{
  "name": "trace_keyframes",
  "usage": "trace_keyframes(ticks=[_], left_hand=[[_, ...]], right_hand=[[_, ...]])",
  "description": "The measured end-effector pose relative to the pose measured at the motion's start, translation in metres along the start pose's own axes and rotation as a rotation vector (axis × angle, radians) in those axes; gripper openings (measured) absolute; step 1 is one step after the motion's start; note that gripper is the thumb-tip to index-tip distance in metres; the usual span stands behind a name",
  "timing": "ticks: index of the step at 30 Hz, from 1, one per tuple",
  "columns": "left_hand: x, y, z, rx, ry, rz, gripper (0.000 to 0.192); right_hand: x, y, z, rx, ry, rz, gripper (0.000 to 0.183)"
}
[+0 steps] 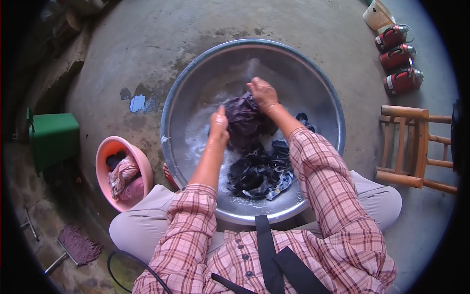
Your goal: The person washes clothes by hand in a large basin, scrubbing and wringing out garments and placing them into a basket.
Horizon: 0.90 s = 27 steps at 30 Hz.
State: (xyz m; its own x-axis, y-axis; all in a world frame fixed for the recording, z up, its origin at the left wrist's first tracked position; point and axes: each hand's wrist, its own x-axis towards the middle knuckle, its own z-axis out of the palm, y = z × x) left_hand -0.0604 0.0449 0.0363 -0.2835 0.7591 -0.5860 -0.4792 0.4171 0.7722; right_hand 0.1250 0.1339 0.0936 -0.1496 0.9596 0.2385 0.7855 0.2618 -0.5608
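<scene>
A dark purple wet garment [244,119] is stretched between my two hands over a large metal basin [312,77]. My left hand [219,125] grips its left edge, with the thumb on top. On its upper right side, my right hand [263,93] is closed around the cloth. Below the garment, soaked black clothes [253,174] lie in suds on the basin's bottom. Among them is a piece with blue and white parts [281,185]. Another dark bit of cloth [303,119] rests against the right wall, partly behind my right forearm.
A pink plastic basin [147,161] with several rolled cloths stands at left, near a green bin [55,137] and a mop head [79,244]. To the right are a wooden chair [420,147], red thermos flasks [402,81] and a pale basket [378,16]. The concrete floor [147,47] has wet patches.
</scene>
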Motion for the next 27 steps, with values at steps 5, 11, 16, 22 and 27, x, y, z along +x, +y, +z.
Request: trace_keyframes(ticks=[5,11,16,22,27], left_hand=[[-0.013,0.015,-0.034,1.003,0.266,0.522,0.056],[-0.024,0.004,0.004,0.583,-0.227,0.383,0.089],[-0.029,0.042,-0.052,-0.406,-0.5,-0.196,0.068],[-0.067,0.032,0.006,-0.627,-0.321,-0.256,0.048],[-0.063,0.028,0.038,-0.387,-0.073,-0.115,0.044]], right_hand=[[-0.076,0.132,-0.02,-0.167,0.022,0.805,0.086],[-0.088,0.028,0.046,0.709,-0.061,0.612,0.044],[-0.1,-0.144,0.005,0.688,-0.163,-0.079,0.039],[-0.112,-0.171,-0.01,0.21,0.058,-0.294,0.023],[-0.04,-0.096,-0.011,0.147,0.107,-0.011,0.027]])
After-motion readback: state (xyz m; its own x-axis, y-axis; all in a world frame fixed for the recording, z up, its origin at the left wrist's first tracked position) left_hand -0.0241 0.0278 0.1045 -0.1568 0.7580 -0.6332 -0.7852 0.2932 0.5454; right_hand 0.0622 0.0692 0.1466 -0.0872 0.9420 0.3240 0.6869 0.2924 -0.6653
